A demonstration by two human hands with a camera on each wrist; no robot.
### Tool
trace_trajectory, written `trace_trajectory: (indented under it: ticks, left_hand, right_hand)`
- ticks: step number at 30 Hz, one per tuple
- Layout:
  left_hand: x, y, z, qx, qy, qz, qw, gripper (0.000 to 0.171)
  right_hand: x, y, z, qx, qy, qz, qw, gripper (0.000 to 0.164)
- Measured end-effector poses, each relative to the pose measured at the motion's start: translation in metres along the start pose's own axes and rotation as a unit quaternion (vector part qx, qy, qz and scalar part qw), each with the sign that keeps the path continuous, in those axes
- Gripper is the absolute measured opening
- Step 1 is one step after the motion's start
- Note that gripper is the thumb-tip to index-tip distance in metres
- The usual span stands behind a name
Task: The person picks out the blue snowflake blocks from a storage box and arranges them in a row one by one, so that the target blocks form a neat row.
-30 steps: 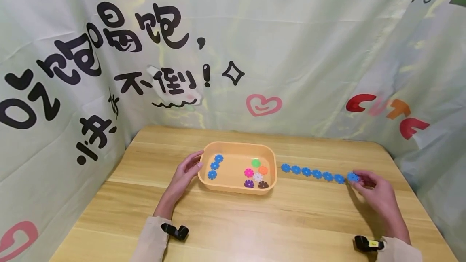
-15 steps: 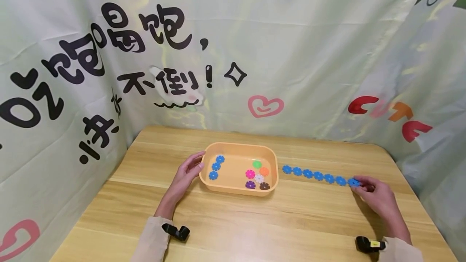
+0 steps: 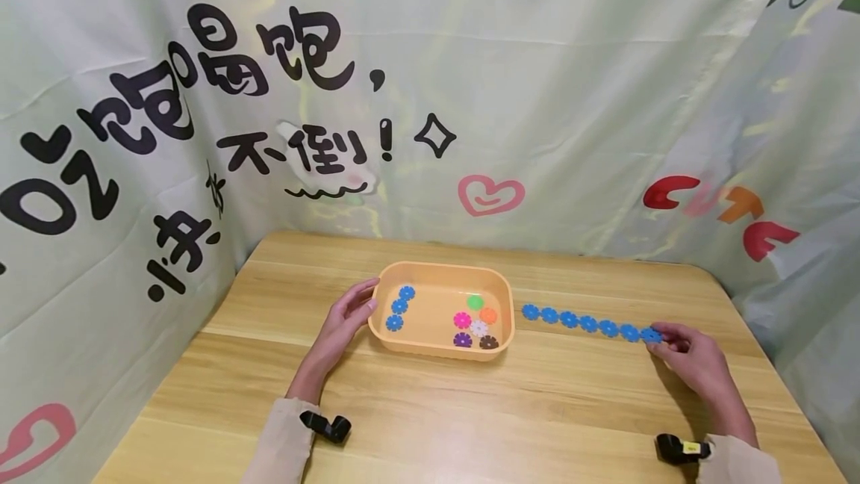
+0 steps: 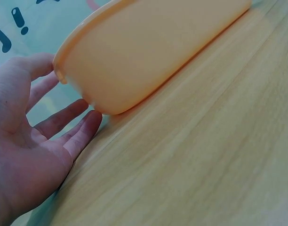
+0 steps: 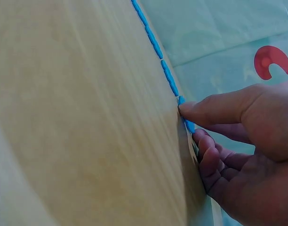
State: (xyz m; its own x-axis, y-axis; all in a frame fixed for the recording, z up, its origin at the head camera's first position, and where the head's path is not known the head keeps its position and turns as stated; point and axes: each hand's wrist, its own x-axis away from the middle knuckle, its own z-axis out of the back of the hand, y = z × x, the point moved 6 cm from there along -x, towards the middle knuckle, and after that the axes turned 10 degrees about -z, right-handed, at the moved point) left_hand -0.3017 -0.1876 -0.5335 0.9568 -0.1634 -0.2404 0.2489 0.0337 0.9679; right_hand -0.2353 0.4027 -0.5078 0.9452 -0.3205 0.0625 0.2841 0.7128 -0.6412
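My left hand (image 3: 343,323) rests against the left end of an orange plastic tray (image 3: 440,353). In the left wrist view its fairly straight fingers (image 4: 64,117) touch the outer wall and the thumb meets the rim. My right hand (image 3: 695,357) pinches a blue notched snowflake disc (image 3: 650,335) between thumb and fingers, low over the table. That disc sits at the right end of a row of several blue discs (image 3: 588,323), leading away from the tray. In the right wrist view the row (image 5: 168,77) appears edge-on, the thumb covering part of the pinched disc.
Inside the tray, three blue discs (image 3: 399,306) line the left side. Green (image 3: 475,302), orange (image 3: 488,316), pink (image 3: 462,320), white (image 3: 478,328), purple (image 3: 462,340) and brown (image 3: 488,342) discs cluster at its right. A printed curtain (image 3: 571,95) hangs behind the wooden table (image 3: 430,417).
My right hand has lowered the blue disc slightly, bringing it to the row's right end. The left hand stays at the tray. The head view has shifted slightly.
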Motion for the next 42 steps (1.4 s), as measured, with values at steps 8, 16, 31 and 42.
trace_trajectory:
  ticks: [8, 16, 31, 42]
  left_hand:
    - [-0.001, -0.001, -0.001, 0.0, -0.005, -0.001, 1.0, 0.045]
    - [0.001, -0.001, 0.002, -0.007, -0.001, -0.003, 1.0, 0.044]
    - [0.001, 0.002, -0.003, -0.007, -0.002, -0.006, 1.0, 0.043]
    - [0.002, 0.002, -0.002, -0.01, 0.0, -0.003, 0.9999, 0.044]
  right_hand:
    - [0.007, -0.006, 0.005, -0.038, -0.017, -0.012, 0.999, 0.046]
    - [0.02, -0.046, 0.01, -0.14, -0.009, 0.055, 0.989, 0.044]
    - [0.04, -0.118, -0.012, -0.201, -0.03, 0.158, 0.966, 0.035]
    - [0.042, -0.167, -0.039, -0.176, -0.062, 0.178, 0.966, 0.03]
